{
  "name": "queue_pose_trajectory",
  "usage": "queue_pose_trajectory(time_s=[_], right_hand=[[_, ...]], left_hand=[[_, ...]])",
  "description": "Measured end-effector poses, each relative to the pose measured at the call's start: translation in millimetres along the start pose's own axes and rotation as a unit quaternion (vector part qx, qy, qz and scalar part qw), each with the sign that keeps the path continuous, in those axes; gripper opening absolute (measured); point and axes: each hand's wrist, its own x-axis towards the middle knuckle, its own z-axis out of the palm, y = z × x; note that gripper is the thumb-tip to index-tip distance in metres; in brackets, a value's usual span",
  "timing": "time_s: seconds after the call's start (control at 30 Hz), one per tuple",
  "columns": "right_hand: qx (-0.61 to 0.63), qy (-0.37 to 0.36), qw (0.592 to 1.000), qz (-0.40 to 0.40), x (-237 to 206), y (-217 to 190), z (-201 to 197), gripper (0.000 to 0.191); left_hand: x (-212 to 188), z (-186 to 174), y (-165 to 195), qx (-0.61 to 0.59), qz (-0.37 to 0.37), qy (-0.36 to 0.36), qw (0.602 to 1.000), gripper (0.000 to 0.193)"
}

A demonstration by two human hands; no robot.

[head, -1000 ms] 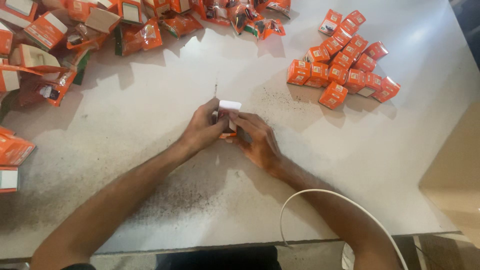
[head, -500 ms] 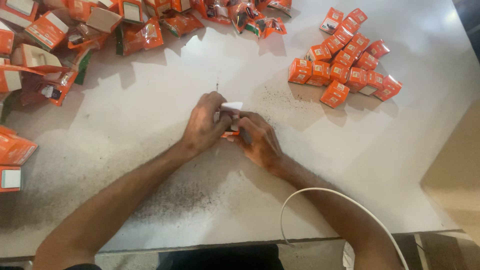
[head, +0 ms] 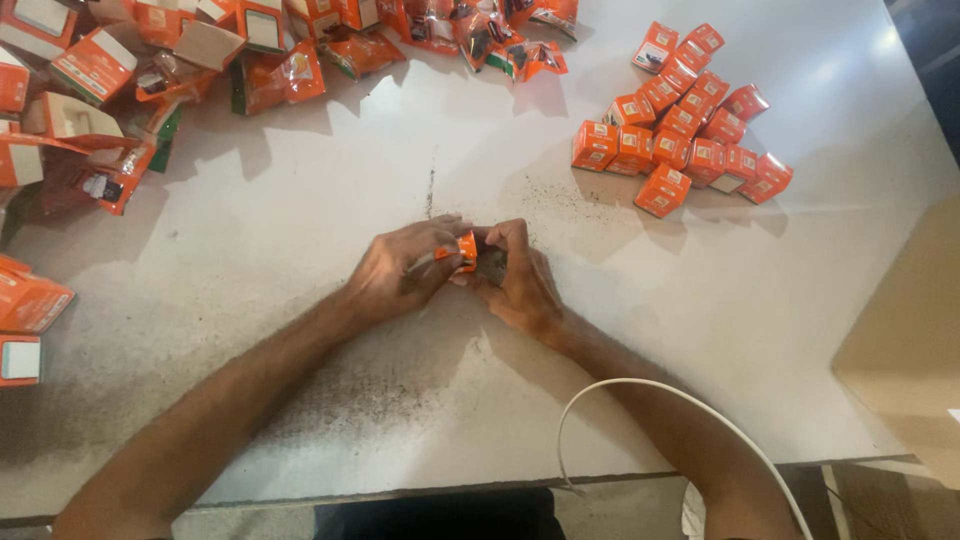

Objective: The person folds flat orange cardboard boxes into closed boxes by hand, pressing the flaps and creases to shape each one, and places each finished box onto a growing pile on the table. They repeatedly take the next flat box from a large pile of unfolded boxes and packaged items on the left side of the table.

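Both hands meet at the middle of the table [head: 300, 230], and a small orange box [head: 466, 247] is held between them just above the surface. The left hand [head: 405, 272] comes in from the lower left; its fingers [head: 440, 232] are curled closed around the left side of the box. The right hand [head: 520, 280] comes in from the lower right; its fingers [head: 500, 238] are bent closed over the right side and top of the box, touching those of the left hand. Only an orange corner of the box shows between the fingers; a dark part just beside it, under the right hand, is probably the box's contents, but the view is too poor to confirm. A cluster of closed orange boxes [head: 680, 140] stands on the far right of the table, well apart from the hands, the boxes packed against one another. A loose heap of opened orange cartons [head: 200, 60] lies along the far edge and the left side, several flattened or torn. Two more cartons [head: 25, 320] lie at the left edge. Dark specks [head: 380, 390] are scattered over the table near the forearms. A white cable [head: 640, 400] curves over the right forearm at the near edge. A brown cardboard surface [head: 905, 350] sits at the right edge.
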Motion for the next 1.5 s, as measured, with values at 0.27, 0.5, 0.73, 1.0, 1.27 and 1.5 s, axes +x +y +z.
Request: queue_pose_trajectory(time_s=[0.27,0.5,0.73,1.0,1.27,1.5], right_hand=[[-0.028,-0.014,0.995,-0.097,2.5,-3.6,-0.9,0.068],[-0.203,0.096,0.965,-0.138,15.5,-2.3,-17.1,0.07],[-0.237,0.145,0.95,-0.139,21.6,12.9,-32.3,0.076],[-0.151,0.023,0.969,-0.195,19.8,5.8,-21.2,0.092],[0.103,-0.041,0.989,0.102,13.2,1.9,-8.1,0.094],[0.05,-0.117,0.987,-0.095,9.1,11.1,-1.9,0.08]], left_hand=[[-7.6,-6.6,1.5,0.104,0.099,-0.043,0.989,0.022],[-0.6,-32.0,-29.7,0.148,0.059,-0.009,0.987,0.048],[37.5,-159.8,-111.7,0.431,-0.138,0.238,0.86,0.037],[56.0,-69.8,-51.9,0.381,0.042,0.245,0.891,0.035],[46.0,12.0,7.5,-0.081,-0.137,-0.06,0.985,0.045],[78.7,-121.6,-107.8,0.461,-0.25,-0.027,0.851,0.076]])
